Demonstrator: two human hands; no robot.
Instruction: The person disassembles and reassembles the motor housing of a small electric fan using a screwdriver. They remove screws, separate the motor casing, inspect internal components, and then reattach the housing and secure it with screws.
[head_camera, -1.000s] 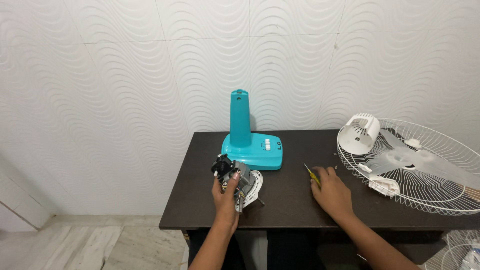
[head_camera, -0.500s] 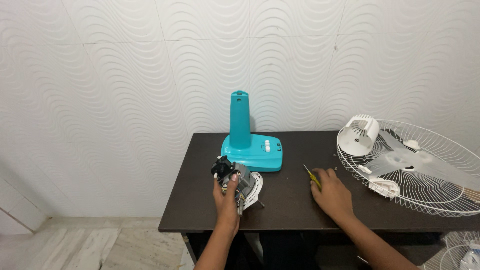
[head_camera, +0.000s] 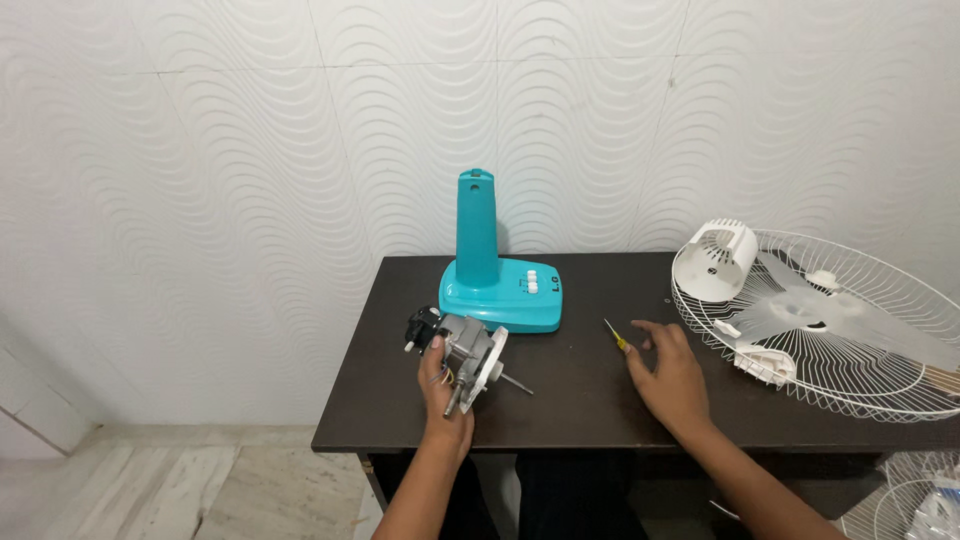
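The left hand (head_camera: 443, 392) grips the fan motor (head_camera: 468, 352) upright on the table (head_camera: 570, 400), unchanged from a second ago. The right hand (head_camera: 668, 375) stays flat, fingers (head_camera: 655, 333) spread beside the yellow screwdriver (head_camera: 616, 335); nothing has progressed.

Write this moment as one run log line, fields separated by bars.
left hand: holds fan motor | right hand: at screwdriver | table: teal fan base, wire grille

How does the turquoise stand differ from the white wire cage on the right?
The turquoise plastic fan base stands upright and solid; the white wire fan guard lies flat and is open mesh. The base sits wholly on the dark wooden table; the guard overhangs its right edge. Both rest on that table, untouched by either hand.
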